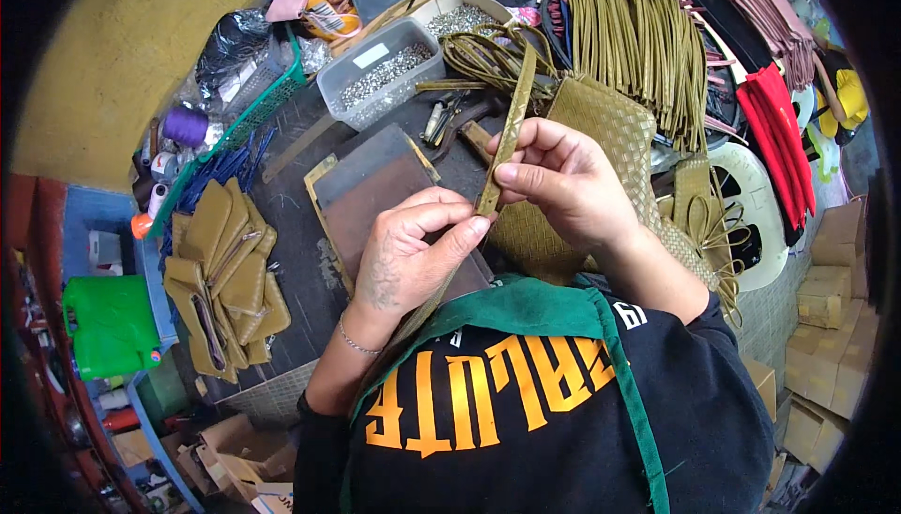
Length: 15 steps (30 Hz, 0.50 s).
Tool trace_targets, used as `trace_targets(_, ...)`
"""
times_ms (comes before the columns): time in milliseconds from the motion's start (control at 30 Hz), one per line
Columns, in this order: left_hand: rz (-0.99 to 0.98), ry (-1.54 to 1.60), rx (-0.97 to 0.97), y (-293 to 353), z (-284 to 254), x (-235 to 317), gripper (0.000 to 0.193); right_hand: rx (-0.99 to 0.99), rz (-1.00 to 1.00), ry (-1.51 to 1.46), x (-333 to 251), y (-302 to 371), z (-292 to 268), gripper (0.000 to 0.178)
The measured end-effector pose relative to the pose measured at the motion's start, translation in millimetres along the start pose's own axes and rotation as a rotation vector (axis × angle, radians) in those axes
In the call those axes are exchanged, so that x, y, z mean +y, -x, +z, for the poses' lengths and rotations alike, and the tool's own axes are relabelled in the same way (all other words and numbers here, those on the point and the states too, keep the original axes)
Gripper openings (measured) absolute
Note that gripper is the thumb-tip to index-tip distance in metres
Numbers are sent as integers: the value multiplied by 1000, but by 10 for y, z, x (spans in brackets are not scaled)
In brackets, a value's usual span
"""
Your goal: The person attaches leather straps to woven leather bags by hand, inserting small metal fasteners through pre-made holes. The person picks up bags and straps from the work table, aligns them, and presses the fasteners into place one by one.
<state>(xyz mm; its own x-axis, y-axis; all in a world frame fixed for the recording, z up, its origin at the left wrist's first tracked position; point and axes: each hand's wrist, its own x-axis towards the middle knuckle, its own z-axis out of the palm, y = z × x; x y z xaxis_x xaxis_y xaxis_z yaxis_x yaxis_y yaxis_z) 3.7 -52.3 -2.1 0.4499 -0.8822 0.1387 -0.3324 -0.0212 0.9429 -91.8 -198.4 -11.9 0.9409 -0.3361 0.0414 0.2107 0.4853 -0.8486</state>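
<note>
A long, narrow olive leather strap point(517, 106) runs up from my lap, between my hands, toward the back of the table. My left hand point(413, 242) pinches it between thumb and fingertips just below the middle of the view. Slightly higher, my right hand point(568, 181) grips the same strap with its thumb on the front. Small holes or studs seem to show on the strap between the hands, too small to make out. Beneath the right hand lies an olive woven-pattern bag point(601, 120). A dark flat board point(371, 195) is on the table beyond my left hand.
Beyond the board stand a clear plastic bin point(380, 73) and a white tray point(460, 16), both with small metal fittings. Olive pouches point(225, 279) are piled at left beside a green basket point(235, 129). Many olive straps point(638, 45) and a white stool point(751, 214) are at right.
</note>
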Motion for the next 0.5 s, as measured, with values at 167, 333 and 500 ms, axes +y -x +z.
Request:
trace_targets(167,24,-36,13,11,-1,-4,10,-8,-37,-4,87,13,11,17)
trace_targets(333,21,-39,-2,29,-9,3,11,-14,-94,53,95,13,52,17)
trace_targets(500,28,-113,-48,37,-25,36,13,-52,-147,128,70,33,65,18)
